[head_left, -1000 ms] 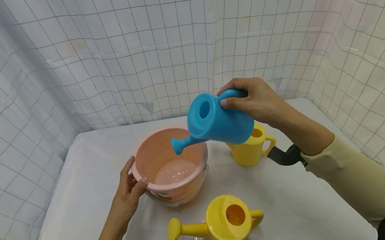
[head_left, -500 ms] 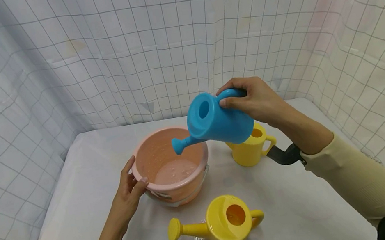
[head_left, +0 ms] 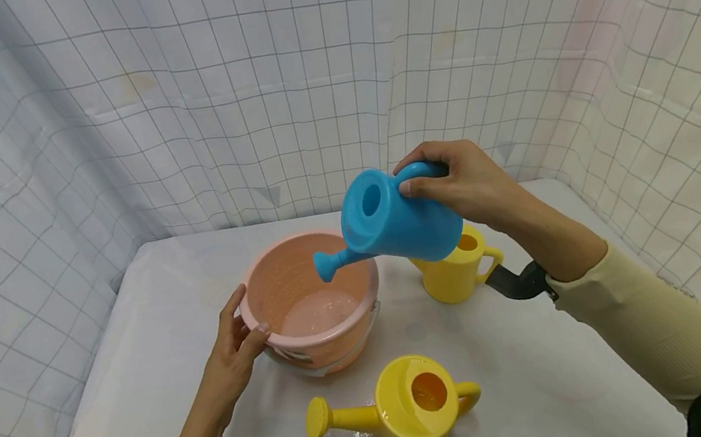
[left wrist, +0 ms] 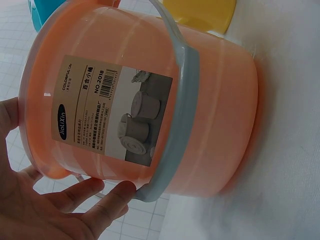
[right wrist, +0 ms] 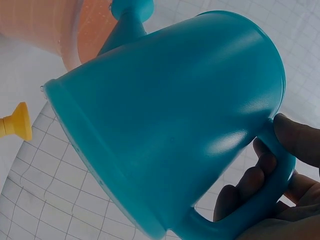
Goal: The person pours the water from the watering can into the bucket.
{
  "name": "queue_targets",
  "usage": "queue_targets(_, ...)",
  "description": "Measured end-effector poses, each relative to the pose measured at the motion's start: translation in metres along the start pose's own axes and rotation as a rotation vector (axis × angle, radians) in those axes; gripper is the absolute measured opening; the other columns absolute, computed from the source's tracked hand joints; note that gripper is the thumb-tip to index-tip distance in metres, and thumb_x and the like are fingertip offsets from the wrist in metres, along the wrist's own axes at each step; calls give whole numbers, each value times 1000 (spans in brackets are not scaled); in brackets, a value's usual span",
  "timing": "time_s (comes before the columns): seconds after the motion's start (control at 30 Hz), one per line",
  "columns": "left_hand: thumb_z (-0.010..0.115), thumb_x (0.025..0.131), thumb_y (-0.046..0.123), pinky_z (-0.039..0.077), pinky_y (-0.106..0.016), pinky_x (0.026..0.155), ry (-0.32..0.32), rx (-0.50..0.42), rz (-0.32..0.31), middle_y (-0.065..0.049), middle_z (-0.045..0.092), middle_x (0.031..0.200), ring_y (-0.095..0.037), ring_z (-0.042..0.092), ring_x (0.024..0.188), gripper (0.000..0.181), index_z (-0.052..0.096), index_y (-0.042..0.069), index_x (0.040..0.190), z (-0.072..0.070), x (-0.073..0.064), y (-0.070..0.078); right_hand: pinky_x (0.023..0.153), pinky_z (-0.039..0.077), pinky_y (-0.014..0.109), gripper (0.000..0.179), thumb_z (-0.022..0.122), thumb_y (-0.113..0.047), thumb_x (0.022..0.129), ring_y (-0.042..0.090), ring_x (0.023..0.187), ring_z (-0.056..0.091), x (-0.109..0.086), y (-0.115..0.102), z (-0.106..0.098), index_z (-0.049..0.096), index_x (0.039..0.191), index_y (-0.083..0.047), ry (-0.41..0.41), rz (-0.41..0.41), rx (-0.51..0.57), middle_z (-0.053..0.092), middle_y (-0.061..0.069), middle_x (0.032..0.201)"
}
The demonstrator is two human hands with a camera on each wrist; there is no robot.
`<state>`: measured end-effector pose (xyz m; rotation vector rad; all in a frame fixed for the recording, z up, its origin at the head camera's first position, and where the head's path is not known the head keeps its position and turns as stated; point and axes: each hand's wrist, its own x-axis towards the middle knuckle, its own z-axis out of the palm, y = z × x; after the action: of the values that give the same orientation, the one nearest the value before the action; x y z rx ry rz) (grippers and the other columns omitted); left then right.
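In the head view, my right hand (head_left: 457,180) grips the handle of a blue watering can (head_left: 415,220), tilted with its spout down over a pink bucket (head_left: 314,339). Shallow water with small ripples shows inside the bucket. My left hand (head_left: 231,357) holds the bucket's left rim, its thumb on the edge and several fingers (left wrist: 112,202) against the outer wall, near the grey bail handle (left wrist: 175,135). The right wrist view shows curled fingers (right wrist: 250,182) around the blue can's handle. Any stream from the spout is too faint to make out.
A yellow watering can (head_left: 415,420) stands in front of the bucket, water in its opening and wet spots by its spout. Another yellow watering can (head_left: 451,279) stands behind, partly hidden by the blue one. White gridded curtains (head_left: 331,85) enclose the white table (head_left: 138,341).
Both hands and the blue watering can stay almost still. The bright ripples on the water in the bucket have shifted and look fainter.
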<state>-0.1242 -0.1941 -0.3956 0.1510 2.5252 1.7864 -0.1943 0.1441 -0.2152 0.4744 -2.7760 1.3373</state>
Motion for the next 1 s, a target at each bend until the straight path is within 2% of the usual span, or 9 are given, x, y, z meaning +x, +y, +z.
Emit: queue_targets(1.0, 47, 98, 34, 37, -50, 105, -9, 4, 5, -17, 23, 154, -37, 35, 137, 66, 4, 48, 147, -2, -1, -1, 100, 42, 57, 27, 63, -24, 91, 31, 115, 55, -1, -4, 0, 62, 115, -12, -6, -3, -31, 62, 7, 120)
